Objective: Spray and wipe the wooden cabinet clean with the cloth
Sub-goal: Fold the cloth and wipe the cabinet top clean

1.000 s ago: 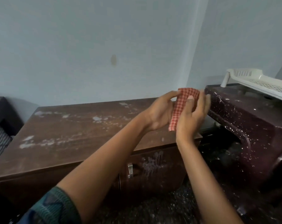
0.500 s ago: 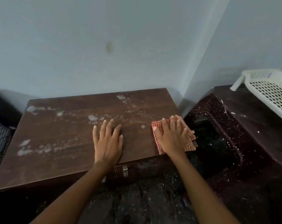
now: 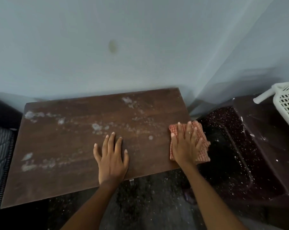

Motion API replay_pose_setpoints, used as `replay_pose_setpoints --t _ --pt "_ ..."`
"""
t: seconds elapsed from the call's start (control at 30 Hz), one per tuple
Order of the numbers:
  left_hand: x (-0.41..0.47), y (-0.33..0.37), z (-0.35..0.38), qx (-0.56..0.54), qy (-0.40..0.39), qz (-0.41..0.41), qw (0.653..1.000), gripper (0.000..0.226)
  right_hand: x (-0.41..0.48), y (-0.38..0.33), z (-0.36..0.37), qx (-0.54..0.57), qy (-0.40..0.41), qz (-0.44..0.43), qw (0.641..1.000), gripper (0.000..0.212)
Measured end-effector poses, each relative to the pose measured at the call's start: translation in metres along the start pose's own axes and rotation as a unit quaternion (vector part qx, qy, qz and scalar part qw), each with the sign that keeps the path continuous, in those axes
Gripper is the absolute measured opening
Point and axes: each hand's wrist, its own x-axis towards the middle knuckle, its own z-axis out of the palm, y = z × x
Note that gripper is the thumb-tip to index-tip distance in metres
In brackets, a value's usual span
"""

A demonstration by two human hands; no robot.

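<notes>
- Wiping is the step in hand: your right grip (image 3: 185,146) lies flat on the folded cloth (image 3: 203,154), fingers straight, pressing it down rather than clenched round it.
- The cloth sits at the right end of the cabinet (image 3: 65,146) top, and part of it seems to hang past that edge.
- Your left grip (image 3: 111,159) rests flat on the bare top near the front edge, fingers spread, grasping nothing; use it as a brace.
- White smears (image 3: 96,127) run across the top to the left of the cloth, with more at the back and front left; I judge most of the wiping is yet to do.
- Draw the cloth leftward in long, overlapping strokes with even palm pressure.
- Lift the left grip clear before the cloth reaches it.
- Refold to a clean face once the cloth soils.
</notes>
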Motion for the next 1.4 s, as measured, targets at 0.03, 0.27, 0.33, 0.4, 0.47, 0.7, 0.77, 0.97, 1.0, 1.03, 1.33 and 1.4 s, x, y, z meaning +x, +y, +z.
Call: replay_pose_setpoints --t 0.03,0.27,0.33,0.4,0.47,0.7,0.77,0.97,1.0,1.03,1.33,1.4 --pt "0.001 0.001 0.0 0.003 -0.004 0.005 1.0 0.052 0.009 -0.006 -0.001 -0.008 -0.003 -0.009 1.0 0.072" --pt "0.002 0.002 -0.003 0.018 -0.016 0.0 1.0 0.051 -0.015 0.006 0.005 -0.057 -0.034 -0.204 0.977 0.056" --pt "0.002 0.004 -0.003 0.022 -0.018 -0.001 1.0 0.051 -0.03 0.033 0.005 -0.069 -0.042 -0.242 0.967 0.056" --pt "0.002 0.003 -0.003 0.027 -0.018 0.002 0.999 0.052 -0.032 0.05 0.001 -0.067 -0.046 -0.205 0.975 0.058" --pt "0.003 0.002 -0.003 0.029 -0.02 0.001 0.999 0.052 -0.017 0.048 -0.003 -0.043 -0.035 -0.12 0.991 0.061" --pt "0.005 0.003 -0.003 0.023 -0.028 -0.003 0.999 0.051 0.044 -0.024 -0.002 -0.033 -0.023 -0.095 0.995 0.059" --pt "0.005 0.003 -0.002 0.022 -0.031 -0.007 0.999 0.052 0.028 -0.022 -0.001 -0.038 -0.019 -0.16 0.986 0.057" --pt "0.005 0.001 -0.005 0.017 -0.029 -0.012 0.999 0.052 0.01 0.023 0.001 -0.059 -0.039 -0.219 0.973 0.057" --pt "0.005 0.002 -0.005 0.017 -0.032 -0.012 0.999 0.052 0.018 0.024 -0.001 -0.056 -0.035 -0.2 0.978 0.058" --pt "0.005 0.002 -0.005 0.017 -0.035 -0.011 0.999 0.052 0.028 0.02 -0.003 -0.05 -0.03 -0.177 0.983 0.059" --pt "0.006 0.003 -0.005 0.018 -0.048 -0.015 0.999 0.053 0.087 -0.038 -0.004 -0.036 -0.027 -0.177 0.983 0.059" --pt "0.006 0.004 -0.006 0.019 -0.048 -0.018 0.999 0.053 0.082 -0.018 -0.005 -0.051 -0.034 -0.234 0.97 0.058"
